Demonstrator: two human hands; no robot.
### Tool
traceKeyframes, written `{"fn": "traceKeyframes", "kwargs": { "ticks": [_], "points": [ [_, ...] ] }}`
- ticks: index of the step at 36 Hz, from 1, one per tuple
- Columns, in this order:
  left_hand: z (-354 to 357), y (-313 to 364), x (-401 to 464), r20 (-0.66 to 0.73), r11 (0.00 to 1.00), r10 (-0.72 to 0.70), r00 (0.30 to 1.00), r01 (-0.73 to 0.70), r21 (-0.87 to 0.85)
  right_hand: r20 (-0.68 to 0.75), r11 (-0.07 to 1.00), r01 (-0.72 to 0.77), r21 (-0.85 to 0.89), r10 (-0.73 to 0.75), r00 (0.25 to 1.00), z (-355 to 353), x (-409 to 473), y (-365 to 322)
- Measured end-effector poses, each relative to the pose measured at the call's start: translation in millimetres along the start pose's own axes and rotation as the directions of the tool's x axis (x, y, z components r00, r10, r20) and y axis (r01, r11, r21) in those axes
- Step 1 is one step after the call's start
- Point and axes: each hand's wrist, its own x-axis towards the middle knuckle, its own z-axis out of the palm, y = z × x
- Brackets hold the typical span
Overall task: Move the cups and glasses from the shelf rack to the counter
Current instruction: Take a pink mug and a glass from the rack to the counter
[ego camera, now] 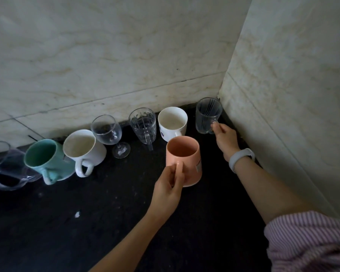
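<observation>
We set two more down by their handles: left grip (170,185) pinches pink mug (184,160) on table (106,213); right grip (223,136) holds glass mug (207,115) w/ handle, tucked in corner, extending the row.

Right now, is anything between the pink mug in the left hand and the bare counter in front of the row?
Nothing visible. The left hand holds the pink mug by its handle over bare black counter, clear of the white mug behind.
</observation>
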Motion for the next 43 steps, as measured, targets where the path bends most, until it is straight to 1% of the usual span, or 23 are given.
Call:
{"fn": "traceKeyframes", "kwargs": {
  "ticks": [4,7,8,9,11,13,14,16,18,20,22,24,26,30,34,39,43],
  "points": [
    [-10,-2,-5,-0.018,1.000,-0.028,0.999,0.028,0.003,-0.042,0.999,-0.026,-0.037,0.024,0.999,2,-2,-8],
    [-17,-2,-8,-0.037,0.999,-0.041,0.998,0.042,0.026,-0.084,0.993,-0.098,-0.060,0.093,0.992,9,-16,-10],
    [-20,-2,-8,-0.048,0.998,-0.043,0.998,0.045,0.036,-0.111,0.994,-0.086,-0.064,0.079,0.991,12,-24,-10],
    [-21,-2,-8,-0.059,0.998,-0.046,0.997,0.049,0.043,-0.137,0.996,-0.041,-0.076,0.031,0.990,13,-32,-9],
    [-25,-2,-9,-0.075,0.997,-0.057,0.996,0.060,0.039,-0.145,0.988,0.112,-0.109,-0.127,0.981,18,-51,-5],
    [-28,-4,-8,-0.086,0.997,-0.076,0.993,0.079,0.027,-0.073,0.952,0.272,-0.141,-0.284,0.956,25,-67,0],
    [-30,-5,-8,-0.097,0.996,-0.083,0.992,0.086,0.024,-0.023,0.929,0.331,-0.167,-0.339,0.940,29,-72,3],
    [-32,-8,-7,-0.114,0.995,-0.093,0.989,0.095,0.019,0.067,0.889,0.399,-0.225,-0.395,0.916,37,-76,8],
    [-34,-12,-6,-0.124,0.994,-0.103,0.987,0.106,0.016,0.175,0.859,0.444,-0.254,-0.411,0.895,44,-77,10],
    [-35,-15,-5,-0.126,0.993,-0.113,0.985,0.116,0.010,0.297,0.819,0.500,-0.281,-0.422,0.857,49,-78,12],
    [-37,-18,-3,-0.128,0.993,-0.115,0.985,0.117,0.007,0.401,0.777,0.541,-0.322,-0.405,0.821,52,-77,14],
    [-38,-20,-1,-0.123,0.993,-0.114,0.986,0.116,0.012,0.472,0.744,0.559,-0.365,-0.369,0.800,55,-75,16],
    [-38,-22,0,-0.112,0.992,-0.126,0.986,0.128,0.015,0.506,0.710,0.577,-0.405,-0.351,0.788,55,-73,17],
    [-36,-29,0,-0.101,0.989,-0.149,0.984,0.151,0.007,0.528,0.660,0.599,-0.453,-0.342,0.777,51,-72,18],
    [-31,-36,2,-0.107,0.986,-0.159,0.981,0.163,0.028,0.543,0.663,0.596,-0.453,-0.325,0.774,49,-71,16],
    [-29,-41,7,-0.150,0.966,-0.256,0.955,0.260,0.002,0.558,0.664,0.599,-0.446,-0.317,0.767,46,-73,12],
    [-28,-38,8,-0.187,0.967,-0.238,0.953,0.251,0.052,0.553,0.675,0.596,-0.435,-0.323,0.768,45,-80,14]
  ]
}}
